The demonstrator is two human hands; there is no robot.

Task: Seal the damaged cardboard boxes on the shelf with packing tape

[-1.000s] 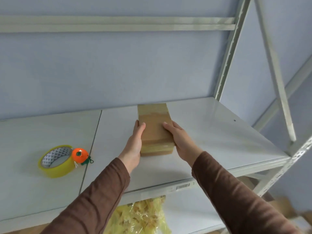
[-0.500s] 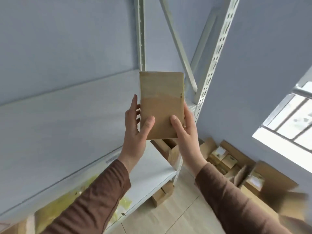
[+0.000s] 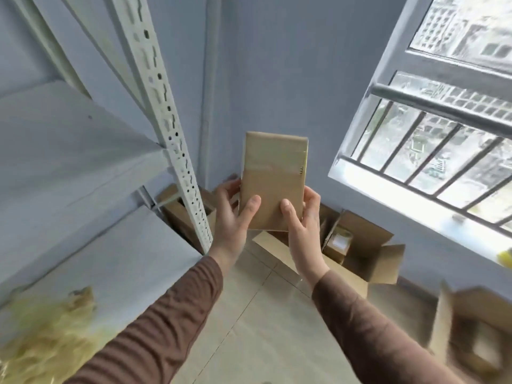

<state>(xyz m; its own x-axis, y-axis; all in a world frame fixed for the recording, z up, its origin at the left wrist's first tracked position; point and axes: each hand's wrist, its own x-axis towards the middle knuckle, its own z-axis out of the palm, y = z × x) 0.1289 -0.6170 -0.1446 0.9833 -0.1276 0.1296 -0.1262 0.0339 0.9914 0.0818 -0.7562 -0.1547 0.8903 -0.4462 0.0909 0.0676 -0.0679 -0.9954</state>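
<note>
The small flat brown cardboard box is being held by the left hand and right hand, fingers curled round its sides. It is probably light and stiff, so it is best held by its two long edges.

Both arms extend forward in brown ribbed sleeves. Left hand and right hand are raised side by side, thumbs forward, fingers curled around a small flat brown cardboard box.
</note>
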